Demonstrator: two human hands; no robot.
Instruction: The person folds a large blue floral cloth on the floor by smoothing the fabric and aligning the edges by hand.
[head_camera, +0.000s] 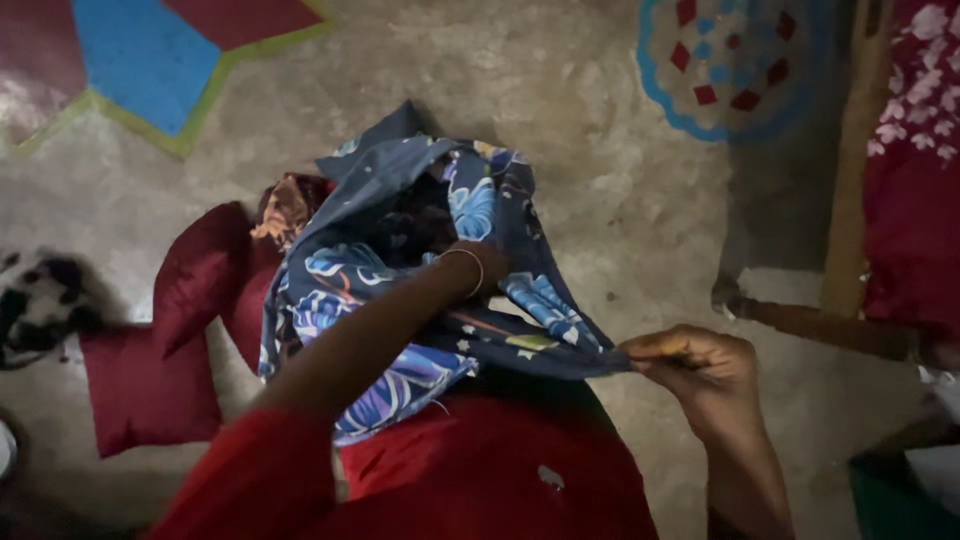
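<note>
**Soft blue floral cover, held at its opening**

The bare concrete floor (560, 110) carries painted patterns: a blue and maroon star shape (150, 50) at the upper left, a round blue motif (735, 60) at the upper right; dark red cushions (170, 330) lie on it at the left. Above them, in mid-air before the person's red garment (480, 470), hangs the blue floral fabric cover (400, 270); it looks light, limp and easily bunched, likely not slippery, best gripped at a hem or corner. The left hand (478, 262), a thin bangle at its wrist, is plunged inside the opening, so I cannot tell whether it is clenched; the right hand (690, 365) pinches the cover's edge, pulling it taut.
</note>
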